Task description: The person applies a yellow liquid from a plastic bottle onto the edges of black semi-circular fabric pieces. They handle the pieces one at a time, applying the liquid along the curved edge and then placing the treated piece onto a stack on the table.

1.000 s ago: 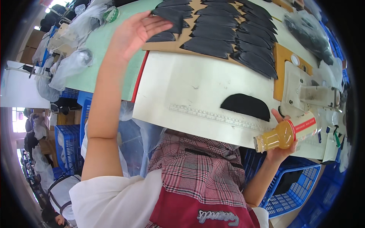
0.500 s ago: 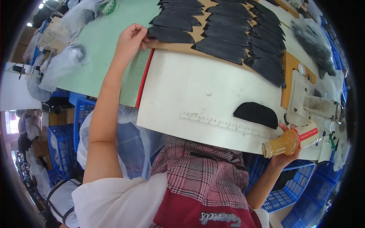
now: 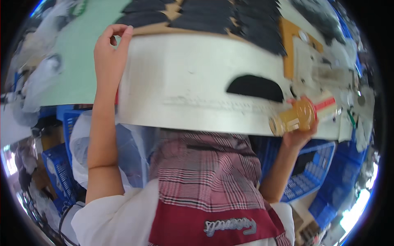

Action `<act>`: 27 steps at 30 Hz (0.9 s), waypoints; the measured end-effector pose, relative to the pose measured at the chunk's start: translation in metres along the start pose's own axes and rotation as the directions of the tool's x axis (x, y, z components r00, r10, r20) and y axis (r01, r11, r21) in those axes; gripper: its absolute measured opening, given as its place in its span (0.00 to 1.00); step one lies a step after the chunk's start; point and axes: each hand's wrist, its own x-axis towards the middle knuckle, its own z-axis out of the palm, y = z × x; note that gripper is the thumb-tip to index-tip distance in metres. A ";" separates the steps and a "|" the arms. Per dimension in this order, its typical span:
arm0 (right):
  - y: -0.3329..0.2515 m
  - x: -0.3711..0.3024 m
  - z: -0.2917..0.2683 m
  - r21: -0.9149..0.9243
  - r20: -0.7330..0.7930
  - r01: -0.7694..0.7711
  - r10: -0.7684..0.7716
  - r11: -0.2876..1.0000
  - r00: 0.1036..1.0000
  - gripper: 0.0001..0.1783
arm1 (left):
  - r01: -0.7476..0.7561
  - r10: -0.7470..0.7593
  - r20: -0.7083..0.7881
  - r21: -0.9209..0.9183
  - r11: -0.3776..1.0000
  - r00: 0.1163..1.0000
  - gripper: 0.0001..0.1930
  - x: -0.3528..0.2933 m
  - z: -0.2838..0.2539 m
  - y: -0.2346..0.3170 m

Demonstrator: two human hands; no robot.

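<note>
At the right of the table, my right hand [image 3: 301, 133] is wrapped round a bottle [image 3: 303, 117]. It is see-through with amber contents and a white and red label, tilted with its neck toward the lower left. Up at the left, my left hand [image 3: 110, 49] has curled fingers, thumb and forefinger close together, beside the left end of a brown cardboard sheet [image 3: 154, 29]. Whatever is between those fingertips is hidden. Overlapping black curved pieces [image 3: 205, 18] lie in rows on the cardboard. A single black half-moon piece [image 3: 255, 87] lies on the white table, near the bottle.
The white tabletop [image 3: 184, 69] carries faint printed ruler marks. A green surface [image 3: 78, 74] adjoins it at the left. A pale machine [image 3: 328, 76] stands at the right beside a wooden strip [image 3: 288, 51]. Blue crates [image 3: 310, 172] sit below the table edge.
The whole view has shifted, so the table appears higher and further left. My left hand's fingertips have come off the black piece's tip slightly toward me. The bottle stays in my right hand.
</note>
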 end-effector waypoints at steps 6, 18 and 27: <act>-0.021 0.016 0.036 -0.108 0.291 0.111 -0.075 0.988 0.954 0.39 | -0.165 0.225 0.332 -0.198 0.966 0.916 0.04 -0.096 0.060 0.090; -0.015 0.005 0.107 -0.528 0.595 0.629 -0.279 0.571 0.753 0.19 | -0.184 0.241 0.332 -0.193 0.964 0.912 0.06 -0.112 0.076 0.100; 0.001 -0.001 0.098 -0.644 0.706 0.724 -0.172 0.249 0.687 0.21 | -0.210 0.269 0.293 -0.217 0.953 0.918 0.05 -0.111 0.081 0.102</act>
